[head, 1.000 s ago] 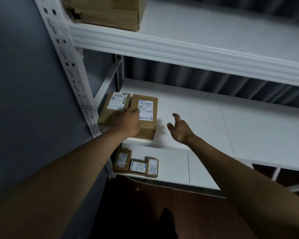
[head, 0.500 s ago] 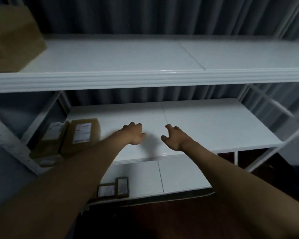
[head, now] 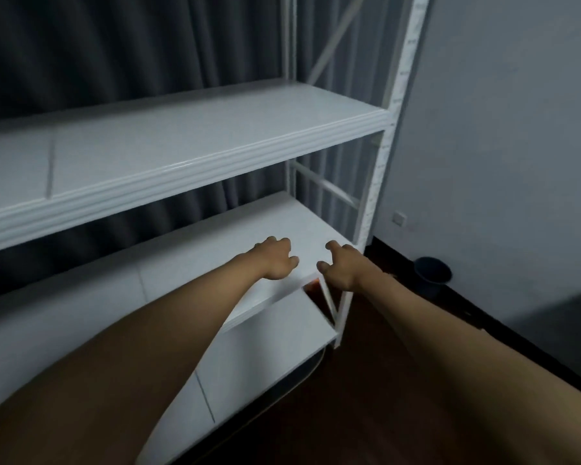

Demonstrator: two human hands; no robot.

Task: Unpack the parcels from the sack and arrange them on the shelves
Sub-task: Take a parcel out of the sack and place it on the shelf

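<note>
Parcels gone from view; I now face the rack's bare right end. My left hand (head: 275, 261) and right hand (head: 341, 268), mid-frame, loosely curled, hold nothing: placement done, sack next.

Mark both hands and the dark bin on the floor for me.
left hand (head: 275, 261), head view, back of the hand.
right hand (head: 341, 268), head view, back of the hand.
dark bin (head: 431, 276), head view, its side wall.

Dim, soft motion blur, wide-angle bowing
</note>
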